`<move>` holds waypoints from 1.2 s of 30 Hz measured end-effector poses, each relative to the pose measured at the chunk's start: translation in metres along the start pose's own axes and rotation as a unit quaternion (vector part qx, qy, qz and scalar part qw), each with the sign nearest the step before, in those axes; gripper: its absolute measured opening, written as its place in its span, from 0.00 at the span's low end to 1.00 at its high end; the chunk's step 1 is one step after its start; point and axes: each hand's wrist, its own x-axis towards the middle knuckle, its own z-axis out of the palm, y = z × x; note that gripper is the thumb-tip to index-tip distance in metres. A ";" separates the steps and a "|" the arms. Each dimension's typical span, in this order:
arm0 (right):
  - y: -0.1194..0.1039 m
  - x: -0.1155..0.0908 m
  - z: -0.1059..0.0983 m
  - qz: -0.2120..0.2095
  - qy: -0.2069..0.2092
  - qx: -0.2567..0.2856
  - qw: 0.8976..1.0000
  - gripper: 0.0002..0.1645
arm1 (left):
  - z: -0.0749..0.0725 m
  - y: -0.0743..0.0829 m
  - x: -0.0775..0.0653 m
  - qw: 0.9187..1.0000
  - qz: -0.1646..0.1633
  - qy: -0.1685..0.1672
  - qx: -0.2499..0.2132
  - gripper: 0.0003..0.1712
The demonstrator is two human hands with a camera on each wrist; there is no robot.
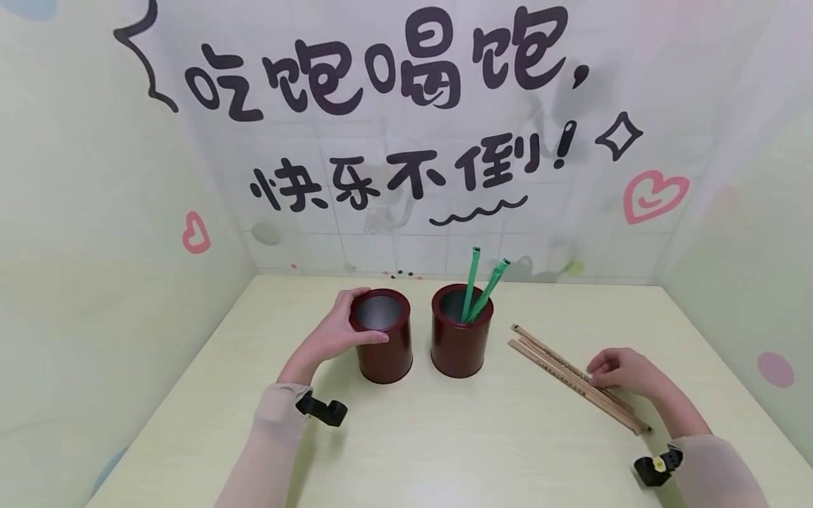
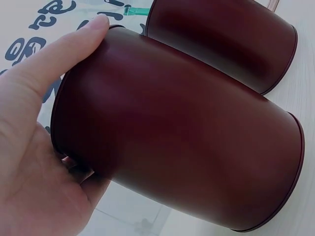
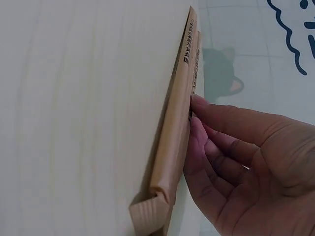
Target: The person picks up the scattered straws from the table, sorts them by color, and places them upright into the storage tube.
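Observation:
My left hand [image 1: 327, 333] grips the rim of a dark red round canister [image 1: 386, 358], thumb in front and fingers behind; the canister stands upright and its inside looks bare. In the left wrist view, the canister [image 2: 182, 128] fills most of the frame and my curled fingers are partly hidden behind its rim. At the right, my right hand [image 1: 625, 370] pinches at the edge of a small bundle of chopsticks in brown paper sleeves [image 1: 565, 374] lying aslant on the table. The right wrist view shows thumb and fingertips against the far side of the printed sleeves [image 3: 174, 123].
A second dark red canister [image 1: 459, 351] stands just right of the first, with two slim green wrapped sticks [image 1: 472, 286] leaning in it. The pale table [image 1: 444, 444] ends at a back wall [image 1: 413, 250] covered with black writing; printed sheets hang at both sides.

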 end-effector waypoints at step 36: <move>-0.062 -0.011 -0.018 -0.160 0.107 0.098 0.976 0.10 | 0.003 0.001 -0.004 1.000 0.007 -0.010 -0.017 0.55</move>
